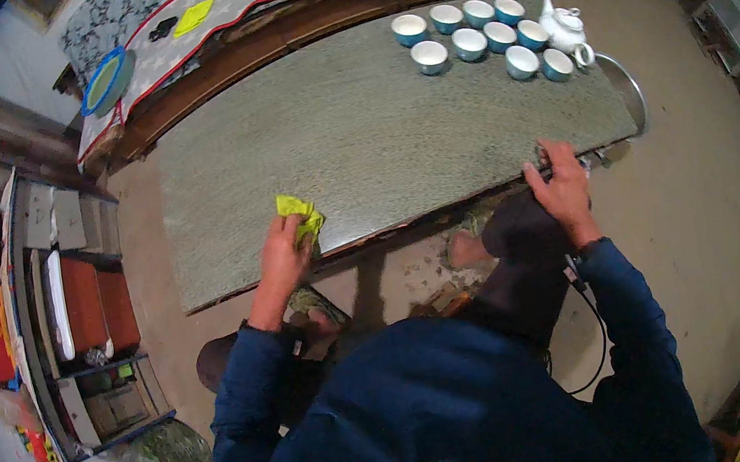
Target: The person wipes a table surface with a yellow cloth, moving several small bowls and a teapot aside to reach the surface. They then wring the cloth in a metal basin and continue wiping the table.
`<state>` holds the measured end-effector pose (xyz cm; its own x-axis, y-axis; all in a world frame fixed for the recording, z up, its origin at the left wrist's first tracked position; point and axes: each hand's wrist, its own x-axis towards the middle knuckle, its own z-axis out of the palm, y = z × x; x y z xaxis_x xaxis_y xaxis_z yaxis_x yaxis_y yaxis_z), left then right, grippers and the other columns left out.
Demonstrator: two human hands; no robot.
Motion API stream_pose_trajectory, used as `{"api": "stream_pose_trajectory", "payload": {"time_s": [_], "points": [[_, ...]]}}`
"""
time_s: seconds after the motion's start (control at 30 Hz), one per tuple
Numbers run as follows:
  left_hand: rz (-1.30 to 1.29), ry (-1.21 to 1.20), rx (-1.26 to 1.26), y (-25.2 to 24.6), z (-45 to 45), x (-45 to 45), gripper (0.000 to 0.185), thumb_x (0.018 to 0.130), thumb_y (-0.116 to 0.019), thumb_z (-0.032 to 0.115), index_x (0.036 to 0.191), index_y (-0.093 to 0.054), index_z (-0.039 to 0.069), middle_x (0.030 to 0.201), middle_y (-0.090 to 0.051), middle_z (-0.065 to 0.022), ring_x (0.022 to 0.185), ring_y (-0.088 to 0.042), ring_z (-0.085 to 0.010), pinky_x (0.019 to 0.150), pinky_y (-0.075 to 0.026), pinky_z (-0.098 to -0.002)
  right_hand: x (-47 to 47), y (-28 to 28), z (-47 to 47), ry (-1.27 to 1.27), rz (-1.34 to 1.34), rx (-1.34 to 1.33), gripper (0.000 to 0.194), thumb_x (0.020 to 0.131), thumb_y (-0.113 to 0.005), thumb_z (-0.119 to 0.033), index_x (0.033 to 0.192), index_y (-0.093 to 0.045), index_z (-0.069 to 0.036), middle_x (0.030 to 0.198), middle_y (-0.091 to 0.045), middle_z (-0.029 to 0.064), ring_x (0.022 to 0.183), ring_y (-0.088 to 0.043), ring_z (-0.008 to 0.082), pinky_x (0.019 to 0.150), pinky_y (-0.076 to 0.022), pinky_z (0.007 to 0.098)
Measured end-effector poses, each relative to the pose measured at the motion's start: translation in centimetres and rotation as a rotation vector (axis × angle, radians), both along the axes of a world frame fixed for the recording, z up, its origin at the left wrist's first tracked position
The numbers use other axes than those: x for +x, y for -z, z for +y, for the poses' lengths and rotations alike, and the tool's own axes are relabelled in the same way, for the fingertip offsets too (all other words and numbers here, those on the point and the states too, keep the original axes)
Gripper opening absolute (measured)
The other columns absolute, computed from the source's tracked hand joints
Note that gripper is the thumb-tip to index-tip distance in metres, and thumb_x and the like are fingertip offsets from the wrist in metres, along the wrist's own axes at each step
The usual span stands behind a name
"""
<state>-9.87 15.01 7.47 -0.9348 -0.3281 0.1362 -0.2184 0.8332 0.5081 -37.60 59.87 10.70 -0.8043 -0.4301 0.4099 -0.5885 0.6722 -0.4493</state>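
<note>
A crumpled yellow-green cloth point(297, 207) is pinched in the fingers of my left hand point(284, 263), low over the near edge of a low table point(326, 136) with a grey-green patterned top. Over the same edge, farther right, my right hand point(565, 189) has thumb and fingers apart and nothing visible in it. Its fingertips are at the tabletop's rim; whether they press on it I cannot tell. Several blue cups with white insides, one of them a front cup point(522, 62), stand upright at the table's far right. Beside them is a white teapot point(565, 29) with a spout and handle.
A curved metal rail point(635, 91) juts from the table's right end. Behind runs a wooden-framed bed point(335, 11) with a star-patterned cover, another yellow cloth point(194, 17) and a blue-rimmed basin point(105, 80). At left stands a shelf unit point(39, 319). My knees are below the table's near edge.
</note>
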Motion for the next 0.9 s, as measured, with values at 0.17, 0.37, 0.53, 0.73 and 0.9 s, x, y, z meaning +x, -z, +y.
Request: {"api": "stream_pose_trajectory", "payload": {"time_s": [0.17, 0.37, 0.53, 0.73, 0.9], "points": [[-0.014, -0.197, 0.718, -2.0, 2.7, -1.1, 0.030, 0.099, -0.070, 0.006, 0.128, -0.066, 0.004, 0.117, -0.071, -0.0075, 0.103, -0.068, -0.0205, 0.089, -0.054, -0.0351, -0.1, 0.2, 0.0, -0.007, -0.028, -0.022, 0.049, 0.091, -0.081, -0.026, 0.130, -0.066, -0.001, 0.116, -0.065, 0.0212, 0.107, -0.066, 0.0420, 0.090, -0.0558, 0.0475], [0.007, 0.078, 0.961, -9.7, 6.0, -2.0, 0.034, 0.105, -0.064, 0.011, 0.138, -0.063, 0.002, 0.127, -0.068, -0.0047, 0.117, -0.062, -0.0143, 0.103, -0.049, -0.0316, 3.8, -3.6, -3.7, -0.214, -0.102, -0.061, 0.059, 0.091, -0.081, -0.032, 0.143, -0.063, -0.009, 0.124, -0.064, 0.0236, 0.119, -0.061, 0.0445, 0.101, -0.0520, 0.0517], [-0.094, 0.304, 1.032, -13.7, 9.3, -2.8, 0.036, 0.106, -0.062, 0.010, 0.142, -0.061, 0.002, 0.134, -0.067, -0.0082, 0.125, -0.061, -0.0180, 0.109, -0.048, -0.0351, 10.4, -8.2, -11.9, -0.728, -0.439, -0.295, 0.073, 0.087, -0.084, -0.033, 0.151, -0.056, -0.012, 0.124, -0.060, 0.0210, 0.117, -0.060, 0.0415, 0.097, -0.0526, 0.0501], [-0.034, 0.238, 0.980, -13.8, 10.9, -3.7, 0.038, 0.106, -0.063, 0.008, 0.143, -0.058, 0.002, 0.138, -0.065, -0.0091, 0.128, -0.061, -0.0186, 0.110, -0.048, -0.0361, 10.0, -8.9, -13.3, -0.707, -0.421, -0.345, 0.047, 0.087, -0.083, -0.027, 0.127, -0.070, -0.007, 0.098, -0.070, 0.0199, 0.091, -0.069, 0.0383, 0.084, -0.0554, 0.0451], [-0.039, 0.136, 0.962, -12.5, 10.3, -4.2, 0.037, 0.105, -0.065, 0.007, 0.141, -0.060, 0.004, 0.132, -0.068, -0.0100, 0.115, -0.069, -0.0199, 0.092, -0.056, -0.0341, 7.7, -10.6, -9.4, -0.471, -0.784, -0.451, 0.029, 0.093, -0.083, -0.027, 0.112, -0.077, -0.006, 0.083, -0.073, 0.0105, 0.072, -0.069, 0.0206, 0.066, -0.0543, 0.0360]]}}
